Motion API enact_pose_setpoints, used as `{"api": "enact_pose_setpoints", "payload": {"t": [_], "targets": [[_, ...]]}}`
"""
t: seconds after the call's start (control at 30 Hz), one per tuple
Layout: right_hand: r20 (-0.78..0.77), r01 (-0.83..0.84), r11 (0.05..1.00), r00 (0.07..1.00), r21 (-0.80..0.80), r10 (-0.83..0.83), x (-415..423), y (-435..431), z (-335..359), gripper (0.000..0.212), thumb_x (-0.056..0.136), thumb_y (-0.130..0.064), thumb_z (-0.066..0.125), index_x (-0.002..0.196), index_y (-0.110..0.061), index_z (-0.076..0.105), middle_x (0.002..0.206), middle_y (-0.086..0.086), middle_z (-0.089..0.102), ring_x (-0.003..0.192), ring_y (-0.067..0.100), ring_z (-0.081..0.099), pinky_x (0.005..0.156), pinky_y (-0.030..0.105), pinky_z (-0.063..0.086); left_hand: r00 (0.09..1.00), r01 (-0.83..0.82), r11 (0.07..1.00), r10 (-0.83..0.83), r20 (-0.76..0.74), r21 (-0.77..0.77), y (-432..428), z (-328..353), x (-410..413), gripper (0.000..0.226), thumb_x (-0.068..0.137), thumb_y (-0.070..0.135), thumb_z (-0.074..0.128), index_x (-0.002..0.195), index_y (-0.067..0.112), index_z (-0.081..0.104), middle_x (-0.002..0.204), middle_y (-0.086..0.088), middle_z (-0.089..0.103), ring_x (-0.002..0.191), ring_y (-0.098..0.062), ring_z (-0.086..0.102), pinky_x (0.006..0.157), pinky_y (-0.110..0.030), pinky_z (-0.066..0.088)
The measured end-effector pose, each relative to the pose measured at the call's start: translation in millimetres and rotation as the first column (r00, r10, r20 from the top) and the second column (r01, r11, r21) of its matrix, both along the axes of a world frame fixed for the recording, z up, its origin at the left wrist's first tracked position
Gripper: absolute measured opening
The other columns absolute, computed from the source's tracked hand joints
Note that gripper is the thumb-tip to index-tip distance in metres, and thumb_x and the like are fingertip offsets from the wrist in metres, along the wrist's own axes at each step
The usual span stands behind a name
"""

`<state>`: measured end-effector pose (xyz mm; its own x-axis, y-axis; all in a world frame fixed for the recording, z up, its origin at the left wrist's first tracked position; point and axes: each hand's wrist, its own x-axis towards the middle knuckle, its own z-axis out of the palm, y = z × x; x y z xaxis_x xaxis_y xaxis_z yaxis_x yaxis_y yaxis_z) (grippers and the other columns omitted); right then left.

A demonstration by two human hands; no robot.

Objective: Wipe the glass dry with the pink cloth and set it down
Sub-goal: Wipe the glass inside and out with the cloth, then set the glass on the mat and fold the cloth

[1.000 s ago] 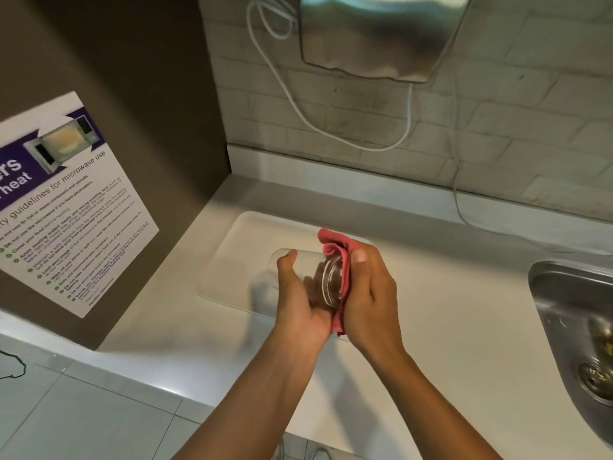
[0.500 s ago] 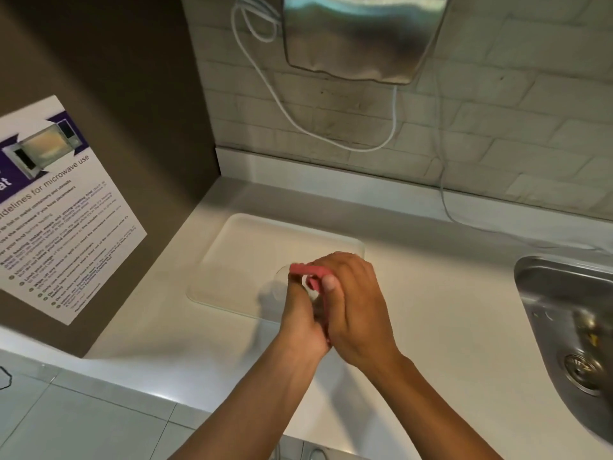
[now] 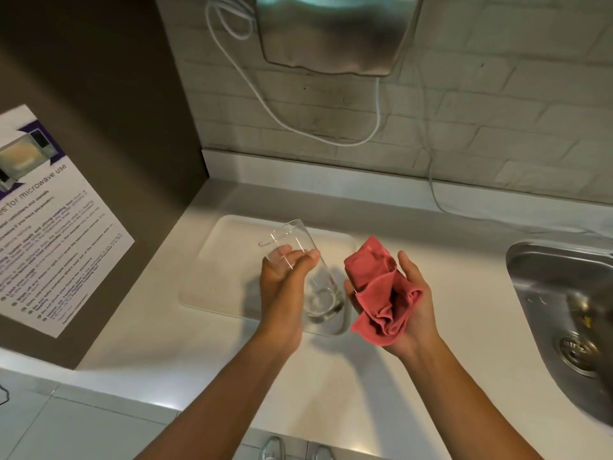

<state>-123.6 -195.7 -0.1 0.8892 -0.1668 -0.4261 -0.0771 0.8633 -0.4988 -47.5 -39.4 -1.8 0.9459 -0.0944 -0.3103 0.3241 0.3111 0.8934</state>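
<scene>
My left hand (image 3: 282, 287) grips a clear drinking glass (image 3: 298, 260) around its middle. The glass tilts, its rim up and to the left, its base down near the front right corner of a white tray (image 3: 229, 257). Whether the base touches the tray I cannot tell. My right hand (image 3: 408, 303) is apart from the glass, palm up, with the crumpled pink cloth (image 3: 381, 293) bunched in it.
A steel sink (image 3: 564, 313) is sunk into the white counter (image 3: 414, 376) at the right. A metal dispenser (image 3: 338, 31) hangs on the brick wall, with white cables (image 3: 298, 127) drooping below it. At the left a brown panel carries a microwave notice (image 3: 49, 227).
My hands were pressed together, the cloth against the glass. They have now parted: the right hand drew away to the right with the cloth, and the glass stays in the left.
</scene>
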Motion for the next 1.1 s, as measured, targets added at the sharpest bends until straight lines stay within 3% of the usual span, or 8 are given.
{"api": "enact_pose_setpoints", "payload": {"t": [0.1, 0.3, 0.43, 0.5, 0.73, 0.93, 1.0, 1.1], "targets": [[0.023, 0.06, 0.998, 0.998, 0.026, -0.06, -1, -9, 3, 0.023, 0.086, -0.026, 0.071, 0.105, -0.013, 0.071, 0.127, 0.01, 0.068, 0.112, 0.031, 0.064, 0.117, 0.046, 0.041, 0.981, 0.054, 0.977, -0.091, 0.171, 0.208, -2, -15, 21, 0.063, 0.069, 0.021, 0.093, 0.12, 0.025, 0.057, 0.117, 0.004, 0.072, 0.109, -0.007, 0.069, 0.086, -0.022, 0.054], [0.193, 0.119, 0.982, 0.97, 0.149, -0.147, -11, -18, 6, 0.021, 0.081, -0.018, 0.054, 0.09, -0.007, 0.069, 0.119, 0.013, 0.066, 0.128, 0.037, 0.051, 0.108, 0.05, 0.05, 0.922, 0.141, 0.883, -0.282, 0.266, 0.449, -7, -63, 49, 0.075, 0.073, 0.011, 0.094, 0.131, 0.023, 0.047, 0.127, 0.004, 0.063, 0.122, -0.012, 0.06, 0.087, -0.006, 0.045], [0.37, 0.093, 0.973, 0.914, 0.212, -0.168, -14, -20, 15, 0.044, 0.092, -0.033, 0.048, 0.13, -0.021, 0.066, 0.144, 0.006, 0.061, 0.148, 0.026, 0.039, 0.123, 0.043, 0.028, 0.915, 0.141, 0.866, -0.299, 0.271, 0.479, -5, -82, 52, 0.074, 0.072, 0.013, 0.095, 0.127, 0.027, 0.048, 0.124, 0.013, 0.062, 0.12, -0.01, 0.06, 0.081, 0.0, 0.043], [0.336, 0.086, 0.972, 0.928, 0.22, -0.158, -11, -16, 18, 0.048, 0.097, -0.043, 0.047, 0.137, -0.023, 0.065, 0.148, 0.0, 0.06, 0.148, 0.021, 0.04, 0.124, 0.036, 0.022, 0.912, 0.155, 0.858, -0.314, 0.263, 0.489, -5, -85, 51, 0.074, 0.071, 0.015, 0.096, 0.126, 0.027, 0.048, 0.125, 0.011, 0.062, 0.12, -0.009, 0.061, 0.082, 0.0, 0.043], [0.154, 0.054, 0.966, 0.984, 0.254, -0.095, -22, -18, 3, 0.039, 0.104, -0.036, 0.049, 0.135, -0.019, 0.065, 0.137, 0.007, 0.065, 0.13, 0.024, 0.059, 0.103, 0.036, 0.053, 0.897, 0.164, 0.839, -0.346, 0.277, 0.518, -7, -93, 52, 0.075, 0.066, 0.022, 0.097, 0.12, 0.037, 0.048, 0.125, 0.016, 0.063, 0.114, -0.001, 0.061, 0.081, -0.001, 0.044], [0.098, 0.131, 0.964, 0.983, 0.231, -0.157, -37, -12, -8, 0.051, 0.103, -0.031, 0.04, 0.148, -0.013, 0.053, 0.153, 0.016, 0.054, 0.142, 0.035, 0.05, 0.124, 0.044, 0.028, 0.881, 0.237, 0.776, -0.425, 0.208, 0.584, -2, -95, 52, 0.102, 0.064, 0.024, 0.099, 0.143, 0.033, 0.036, 0.151, 0.005, 0.049, 0.138, -0.021, 0.048, 0.1, -0.011, 0.045], [0.121, 0.136, 0.967, 0.979, 0.215, -0.165, -39, -12, -8, 0.048, 0.1, -0.03, 0.042, 0.143, -0.015, 0.057, 0.154, 0.014, 0.053, 0.144, 0.036, 0.047, 0.125, 0.046, 0.024, 0.89, 0.183, 0.741, -0.404, 0.212, 0.646, 5, -78, 46, 0.124, 0.064, 0.03, 0.099, 0.159, 0.03, 0.02, 0.165, 0.002, 0.029, 0.149, -0.02, 0.033, 0.119, -0.034, 0.038], [0.177, 0.103, 0.984, 0.976, 0.148, -0.129, -39, -14, -9, 0.041, 0.092, -0.028, 0.051, 0.124, -0.012, 0.071, 0.14, 0.016, 0.064, 0.136, 0.038, 0.053, 0.116, 0.047, 0.037, 0.826, -0.155, 0.812, -0.205, 0.524, 0.562, 16, -32, 29, 0.099, 0.075, 0.042, 0.087, 0.156, 0.027, 0.031, 0.158, 0.003, 0.031, 0.141, -0.017, 0.04, 0.112, -0.016, 0.035]]}}
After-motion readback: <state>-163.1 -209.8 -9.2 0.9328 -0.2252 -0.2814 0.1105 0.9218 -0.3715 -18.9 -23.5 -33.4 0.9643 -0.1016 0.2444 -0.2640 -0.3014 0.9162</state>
